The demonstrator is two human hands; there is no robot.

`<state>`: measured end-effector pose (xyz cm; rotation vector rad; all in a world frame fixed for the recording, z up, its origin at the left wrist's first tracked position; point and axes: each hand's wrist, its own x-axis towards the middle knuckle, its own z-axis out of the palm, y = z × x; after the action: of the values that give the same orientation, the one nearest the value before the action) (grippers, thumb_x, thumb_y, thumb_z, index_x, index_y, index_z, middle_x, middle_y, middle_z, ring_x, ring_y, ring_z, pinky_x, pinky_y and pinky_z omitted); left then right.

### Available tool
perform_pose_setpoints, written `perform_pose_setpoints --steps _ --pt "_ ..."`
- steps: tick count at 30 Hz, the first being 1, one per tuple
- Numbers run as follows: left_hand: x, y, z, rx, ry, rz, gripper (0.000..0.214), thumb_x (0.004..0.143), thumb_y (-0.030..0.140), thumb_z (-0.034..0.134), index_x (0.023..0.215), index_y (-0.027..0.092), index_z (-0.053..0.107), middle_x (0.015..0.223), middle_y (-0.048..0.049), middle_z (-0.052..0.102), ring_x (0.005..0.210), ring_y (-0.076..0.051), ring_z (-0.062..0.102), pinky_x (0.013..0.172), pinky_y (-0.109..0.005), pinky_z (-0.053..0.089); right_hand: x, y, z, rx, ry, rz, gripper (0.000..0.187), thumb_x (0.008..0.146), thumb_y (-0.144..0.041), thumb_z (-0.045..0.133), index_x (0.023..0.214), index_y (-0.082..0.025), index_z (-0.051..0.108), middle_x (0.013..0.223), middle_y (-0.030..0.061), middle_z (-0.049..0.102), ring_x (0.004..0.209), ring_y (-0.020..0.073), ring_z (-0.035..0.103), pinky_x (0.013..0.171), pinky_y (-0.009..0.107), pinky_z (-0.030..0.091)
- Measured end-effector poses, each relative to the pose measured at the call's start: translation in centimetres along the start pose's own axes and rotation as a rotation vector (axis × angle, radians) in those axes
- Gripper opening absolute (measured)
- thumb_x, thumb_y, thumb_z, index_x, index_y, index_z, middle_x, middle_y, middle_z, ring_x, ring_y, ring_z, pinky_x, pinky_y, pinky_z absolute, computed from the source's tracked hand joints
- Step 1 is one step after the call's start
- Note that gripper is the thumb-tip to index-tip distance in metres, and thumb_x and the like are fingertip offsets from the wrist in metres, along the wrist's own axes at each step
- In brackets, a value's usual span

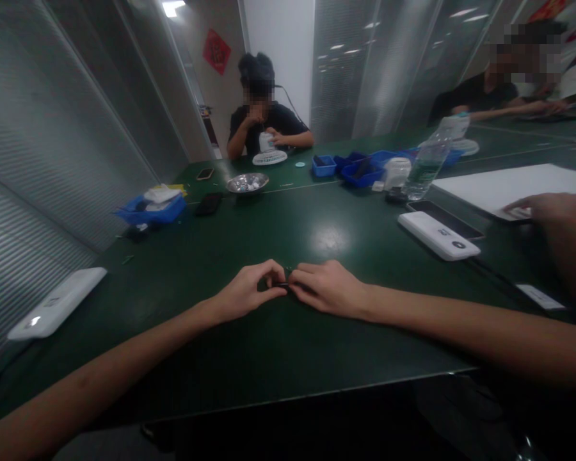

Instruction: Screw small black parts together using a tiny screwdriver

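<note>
Both of my hands meet at the middle of the green table, fingertips pinched from either side on a small dark part that lies flat between them. My left hand closes thumb and forefinger on its left end; my right hand closes on its right end, so the part's long axis runs left to right, in line with both forearms. It is too small and dark to name further. Neither hand is nearer than the other: the piece sits at the meeting point of the two sets of fingertips.

Farther up the table, a metal bowl holds small shiny pieces. A blue tray at left carries white material, and a cluster of blue bins stands beside a clear water bottle. A white power bank lies to my right, another white device to my left.

A person seated opposite handles a small white fan, and another person's hand rests at the right edge.
</note>
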<state>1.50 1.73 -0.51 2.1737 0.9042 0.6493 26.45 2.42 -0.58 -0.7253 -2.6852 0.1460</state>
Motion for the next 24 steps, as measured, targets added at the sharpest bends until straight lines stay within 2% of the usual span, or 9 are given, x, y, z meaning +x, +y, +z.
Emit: perform_pose_setpoints --steps 4,9,11,14,17,20,24 --pt "0.0 0.0 -0.3 0.114 0.052 -0.022 0.020 0.093 0.030 0.069 0.109 0.019 0.062 0.100 -0.0028 0.065 0.084 -0.016 0.059 0.074 -0.029 0.048 0.1 0.0 -0.2 0.064 0.086 0.110 0.020 0.101 -0.028 0.050 0.102 -0.017 0.065 0.088 0.0045 0.067 0.066 0.0125 0.055 0.060 0.026 0.034" --pt "0.0 -0.4 -0.7 0.201 0.066 -0.027 0.031 0.096 0.032 0.064 0.126 0.022 0.062 0.108 -0.0057 0.065 0.096 -0.020 0.061 0.079 -0.032 0.050 0.1 0.6 -0.6 0.242 0.232 0.278 0.019 0.099 -0.028 0.053 0.096 -0.017 0.067 0.083 0.0024 0.068 0.067 0.0129 0.057 0.063 0.026 0.038" --pt "0.1 -0.3 -0.7 0.249 0.049 0.023 0.026 0.098 0.033 0.061 0.122 0.023 0.066 0.117 -0.0082 0.065 0.107 -0.023 0.060 0.088 -0.037 0.050 0.2 0.7 -0.7 0.280 0.260 0.311 0.020 0.099 -0.029 0.053 0.095 -0.016 0.068 0.082 0.0024 0.068 0.067 0.0132 0.057 0.063 0.026 0.039" --pt "0.2 -0.1 -0.8 0.309 -0.021 0.134 0.022 0.100 0.029 0.058 0.119 0.024 0.068 0.134 -0.0089 0.061 0.131 -0.026 0.050 0.109 -0.045 0.039 0.3 0.7 -0.8 0.301 0.257 0.310 0.022 0.099 -0.031 0.053 0.095 -0.016 0.068 0.083 0.0028 0.069 0.067 0.0133 0.057 0.063 0.026 0.040" --pt "0.5 -0.6 -1.5 0.341 -0.101 0.163 0.026 0.103 0.027 0.053 0.125 0.027 0.065 0.142 -0.0069 0.059 0.140 -0.025 0.043 0.114 -0.048 0.032 0.3 0.6 -0.8 0.295 0.248 0.302 0.022 0.099 -0.030 0.053 0.096 -0.016 0.069 0.084 0.0030 0.069 0.067 0.0129 0.057 0.064 0.026 0.040" --pt "0.5 -2.7 -3.6 0.392 -0.094 0.137 0.030 0.104 0.029 0.050 0.131 0.027 0.063 0.142 -0.0077 0.060 0.140 -0.025 0.046 0.113 -0.048 0.032 0.3 0.6 -0.7 0.274 0.247 0.301 0.020 0.099 -0.029 0.054 0.097 -0.016 0.069 0.083 0.0025 0.069 0.067 0.0126 0.057 0.064 0.026 0.040" --pt "-0.7 -7.6 -8.8 0.481 0.035 0.027 0.033 0.103 0.036 0.049 0.129 0.023 0.064 0.140 -0.0079 0.062 0.138 -0.024 0.048 0.114 -0.046 0.033 0.1 0.7 -0.7 0.274 0.229 0.286 0.022 0.099 -0.031 0.053 0.098 -0.016 0.069 0.084 0.0024 0.069 0.067 0.0126 0.058 0.063 0.026 0.040"
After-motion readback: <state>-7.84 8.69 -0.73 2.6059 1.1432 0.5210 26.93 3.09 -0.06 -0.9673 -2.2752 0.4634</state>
